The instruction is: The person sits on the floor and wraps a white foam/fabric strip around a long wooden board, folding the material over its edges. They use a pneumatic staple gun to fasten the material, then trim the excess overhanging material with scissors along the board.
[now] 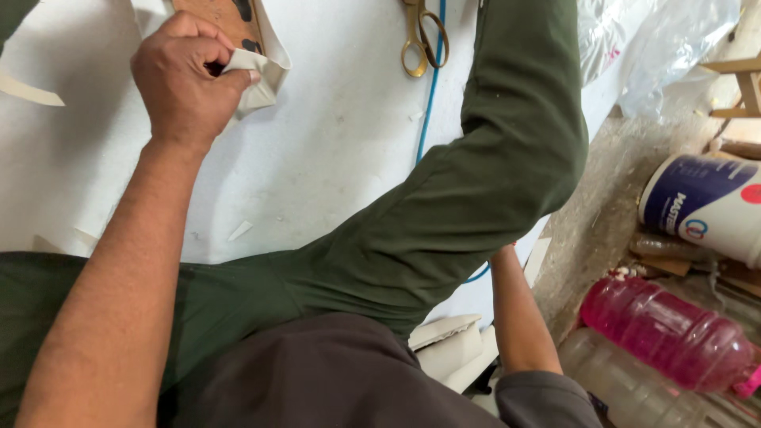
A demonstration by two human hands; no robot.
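While the person sat on a white sheet (333, 158) with one knee drawn up in dark green trousers (476, 198), the left hand (186, 79) was closed in a pinch, thumb against curled fingers, on a folded edge of off-white material (258, 75). That material wrapped the border of a brown board (218, 20) at the top of the view, just beside the knuckles. The right hand was hidden; only the right forearm (519, 317) showed, reaching down behind the raised leg, so I could not tell whether that hand was apart or gripping anything.

Gold-handled scissors (420, 40) lay near a blue cord (432, 87), well apart from the pinching hand. Small white offcuts (239, 230) dotted the sheet. To the right, on a dusty floor, stood a white and blue tub (705, 206), a pink bottle (666, 333) and a clear bottle (626, 380).

To my eye, the fold wanted a firm, even pull, kept flat against the board's edge so that no wrinkle formed at the corner.
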